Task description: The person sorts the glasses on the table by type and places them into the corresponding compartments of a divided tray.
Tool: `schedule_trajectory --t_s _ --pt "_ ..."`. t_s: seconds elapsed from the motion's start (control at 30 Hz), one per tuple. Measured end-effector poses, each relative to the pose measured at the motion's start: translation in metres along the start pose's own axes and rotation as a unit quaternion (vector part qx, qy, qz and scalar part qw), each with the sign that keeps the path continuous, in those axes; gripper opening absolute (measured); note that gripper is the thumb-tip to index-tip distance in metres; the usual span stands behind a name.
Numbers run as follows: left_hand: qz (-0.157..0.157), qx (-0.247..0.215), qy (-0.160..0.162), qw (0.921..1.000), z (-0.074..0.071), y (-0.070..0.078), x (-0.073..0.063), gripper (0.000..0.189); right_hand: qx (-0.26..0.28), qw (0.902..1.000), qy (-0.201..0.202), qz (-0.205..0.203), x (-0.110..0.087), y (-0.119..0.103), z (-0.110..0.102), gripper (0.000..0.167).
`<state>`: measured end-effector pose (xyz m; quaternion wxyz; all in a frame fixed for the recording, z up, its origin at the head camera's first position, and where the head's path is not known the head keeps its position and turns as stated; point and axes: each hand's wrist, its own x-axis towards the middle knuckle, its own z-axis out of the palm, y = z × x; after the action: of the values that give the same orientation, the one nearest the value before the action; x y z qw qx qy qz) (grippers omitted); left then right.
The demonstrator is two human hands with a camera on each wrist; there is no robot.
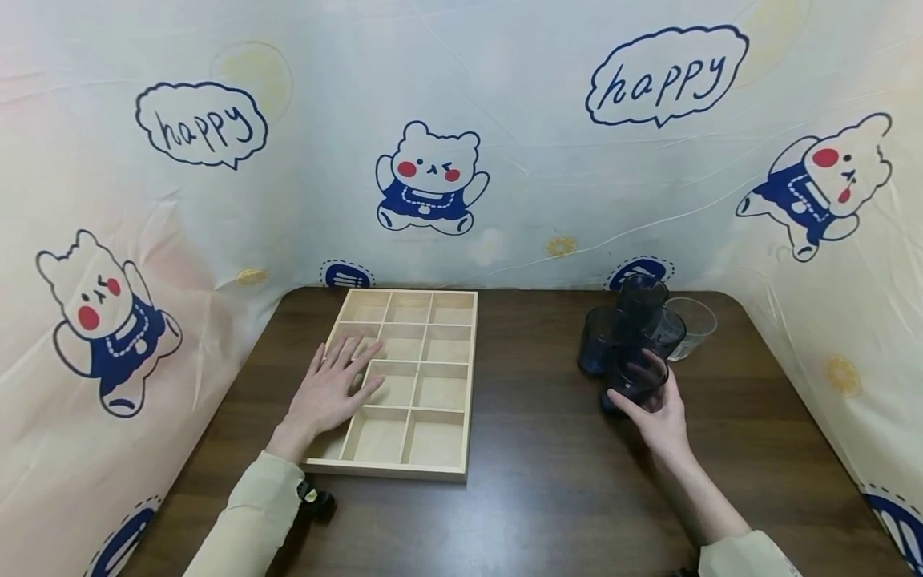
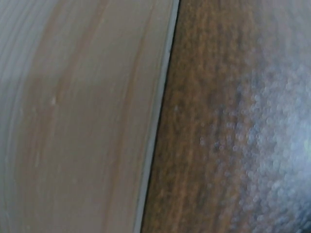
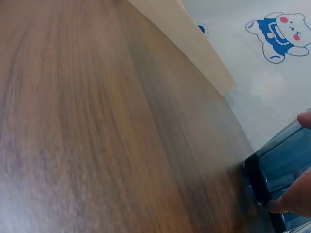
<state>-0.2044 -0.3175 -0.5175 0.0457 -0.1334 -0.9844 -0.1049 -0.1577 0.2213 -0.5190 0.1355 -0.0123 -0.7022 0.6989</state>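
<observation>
On the left, a pale wooden tray [image 1: 467,401] divided into several square compartments lies on the table. My left hand [image 1: 328,393] rests over its left side, fingers spread. Only the tray's wooden side [image 2: 97,116] and the tabletop show in the left wrist view. At the right, my right hand [image 1: 665,417] grips a dark blue glass [image 1: 629,381], thumb on the near side and fingers round the right. In the right wrist view, this glass [image 3: 279,162] stands upright at the table surface. Other dark glasses [image 1: 597,340] cluster right behind it, partly hidden.
A clear glass [image 1: 695,327] stands behind the dark ones at the right. The brown wooden table [image 1: 534,433] stretches between tray and glasses. A pale cloth [image 1: 534,200] printed with bears and "happy" bubbles surrounds it at the back and sides.
</observation>
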Motion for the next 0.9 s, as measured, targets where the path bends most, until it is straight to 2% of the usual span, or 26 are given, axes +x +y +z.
schedule_trajectory --t_s 0.23,0.47,0.67,0.77,0.9 --pt "-0.003 -0.005 -0.01 0.9999 0.001 0.0 -0.002 0.075 0.032 0.9989 -0.021 0.027 -0.002 -0.008 0.005 0.081" --pt "-0.004 -0.004 -0.009 0.9999 0.001 0.0 -0.002 0.076 0.046 0.9977 -0.037 0.032 -0.006 -0.02 0.009 0.08" --pt "-0.003 -0.001 -0.004 1.0 0.0 0.0 -0.001 0.075 0.052 0.9956 -0.07 0.035 -0.009 -0.027 0.012 0.08" --pt "0.0 -0.003 0.001 1.0 0.0 0.001 -0.001 0.075 0.047 0.995 -0.083 0.027 -0.01 -0.029 0.014 0.081" --pt "-0.002 -0.005 -0.001 1.0 0.0 0.002 -0.001 0.075 0.044 0.994 -0.101 -0.006 -0.008 -0.03 0.017 0.082"
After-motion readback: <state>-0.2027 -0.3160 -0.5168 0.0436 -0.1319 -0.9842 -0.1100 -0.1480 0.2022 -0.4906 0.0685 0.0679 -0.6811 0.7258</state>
